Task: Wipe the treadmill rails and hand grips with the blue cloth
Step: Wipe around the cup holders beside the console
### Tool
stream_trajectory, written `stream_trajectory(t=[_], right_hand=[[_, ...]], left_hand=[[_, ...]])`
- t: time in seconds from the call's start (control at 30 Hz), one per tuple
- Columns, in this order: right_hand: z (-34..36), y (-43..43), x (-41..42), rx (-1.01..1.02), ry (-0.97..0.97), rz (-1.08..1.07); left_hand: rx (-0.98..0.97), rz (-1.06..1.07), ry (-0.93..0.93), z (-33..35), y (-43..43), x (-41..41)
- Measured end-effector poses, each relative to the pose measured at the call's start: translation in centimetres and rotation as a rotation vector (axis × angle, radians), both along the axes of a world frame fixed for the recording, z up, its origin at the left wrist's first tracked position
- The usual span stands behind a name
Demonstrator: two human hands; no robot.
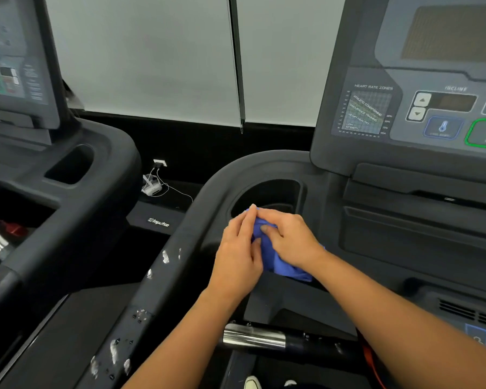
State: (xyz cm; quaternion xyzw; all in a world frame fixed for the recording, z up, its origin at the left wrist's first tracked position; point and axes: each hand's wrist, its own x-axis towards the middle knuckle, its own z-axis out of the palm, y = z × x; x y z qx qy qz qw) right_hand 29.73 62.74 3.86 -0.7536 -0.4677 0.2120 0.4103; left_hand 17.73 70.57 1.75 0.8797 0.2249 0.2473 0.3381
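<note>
**Position of the hands.** Both hands meet over the near rim of the cup holder (270, 192), below the left corner of the console (404, 113). The left hand (237, 256) pinches the cloth (282, 266) between thumb and nearly straight fingers. The right hand (291, 240) grips the same cloth with its thumb pressed on top. The cloth is bunched between the two hands, with a loose fold hanging below the right wrist. Whether the cloth touches the moulding beneath it cannot be told.

**Step in hand.** The hands appear to be gathering or refolding the cloth into a pad. No wiping contact with a rail or grip is visible.

**Governing relation.** The rail (166, 279) lies just to the left of the left hand. Its long axis runs from the lower left, near the person, up and away to the curve around the cup holder. White specks mark its top face along the near stretch. The left hand is the nearer one, so a stroke would run back along that axis toward the body.

The grip (254, 336), a chrome sleeve, lies below the hands between the forearms, with its axis across the view.
</note>
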Motion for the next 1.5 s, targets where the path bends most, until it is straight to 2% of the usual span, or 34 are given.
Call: stream_trajectory(t=[0.1, 0.23, 0.3, 0.4, 0.47, 0.5, 0.57, 0.67, 0.87, 1.03, 1.17, 1.33, 1.5], right_hand=[[1.3, 0.4, -0.8, 0.079, -0.005, -0.043], [3.7, 1.5, -2.1, 0.171, -0.113, 0.090], [4.0, 1.8, -1.9, 0.016, -0.181, 0.108], [3.2, 1.0, -0.4, -0.336, -0.502, 0.014], [2.3, -0.3, 0.2, -0.474, -0.639, -0.003], [1.9, -1.0, 0.4, -0.512, -0.670, -0.001], [1.2, -2.3, 0.5, -0.609, -0.673, 0.017], [0.2, -3.5, 0.3, -0.714, -0.643, 0.048], [-1.0, -3.6, -0.1, -0.705, -0.697, 0.048], [-0.5, -2.0, 0.0, -0.661, -0.665, 0.000], [-0.8, -1.7, 0.2, -0.674, -0.718, 0.035], [-0.8, -1.8, 0.3, -0.686, -0.715, 0.039], [-1.0, -1.6, 0.4, -0.686, -0.729, 0.041]], left_hand=[[-0.105, 0.076, -0.174, 1.4, 0.4, 0.2], [-0.007, 0.219, -0.291, 3.7, 2.8, -0.3], [0.058, 0.293, -0.222, 3.9, 4.3, -1.0], [0.307, 0.425, 0.003, 3.0, 5.6, -1.6], [0.504, 0.391, 0.114, 1.9, 5.2, -1.2], [0.526, 0.320, 0.158, 1.5, 4.5, -0.6], [0.498, 0.184, 0.280, 0.5, 2.8, 0.6], [0.534, 0.112, 0.476, -1.6, 0.9, 1.7], [0.532, 0.339, 0.687, -1.1, 3.4, 1.9], [0.470, 0.381, 0.670, -1.5, 2.1, 1.0], [0.462, 0.350, 0.798, -0.9, 2.5, 0.2], [0.188, 0.478, 0.762, 0.9, 6.4, 2.7], [0.479, 0.405, 0.746, -1.0, 3.7, 0.1]])
